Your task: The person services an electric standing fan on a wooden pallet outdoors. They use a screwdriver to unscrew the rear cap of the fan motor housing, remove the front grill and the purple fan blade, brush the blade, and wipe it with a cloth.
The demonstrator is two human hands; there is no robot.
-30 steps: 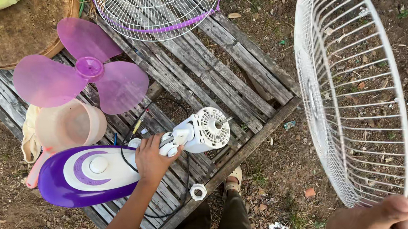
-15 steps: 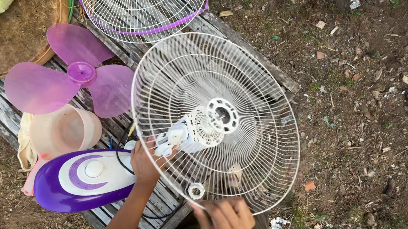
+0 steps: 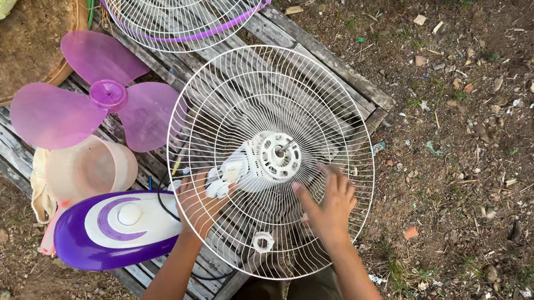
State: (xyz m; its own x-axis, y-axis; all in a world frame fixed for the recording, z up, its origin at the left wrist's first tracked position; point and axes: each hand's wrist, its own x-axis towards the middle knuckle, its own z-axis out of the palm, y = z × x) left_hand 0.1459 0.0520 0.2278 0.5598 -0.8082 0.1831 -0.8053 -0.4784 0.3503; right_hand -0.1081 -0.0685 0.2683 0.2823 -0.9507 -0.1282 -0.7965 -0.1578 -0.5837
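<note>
left hand (image 3: pixel 197 203): clamped on white fan motor (image 3: pixel 260 162), behind grille wires | right hand (image 3: pixel 329 201): fingers spread, resting on white wire grille (image 3: pixel 321 97) | grille: seated over motor, on wooden pallet (image 3: pixel 341 74) | pink blade (image 3: pixel 98 104) left | purple base (image 3: pixel 117 227) near-left

Both hands (image 3: pixel 329 204) seat white grille (image 3: pixel 233 91) over fan motor (image 3: pixel 260 162).

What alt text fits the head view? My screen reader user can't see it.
A white wire fan guard sits over a white fan motor on a wooden pallet; the left hand grips the motor, the right hand rests on the guard. Pink fan blades and a purple base lie beside.
</note>
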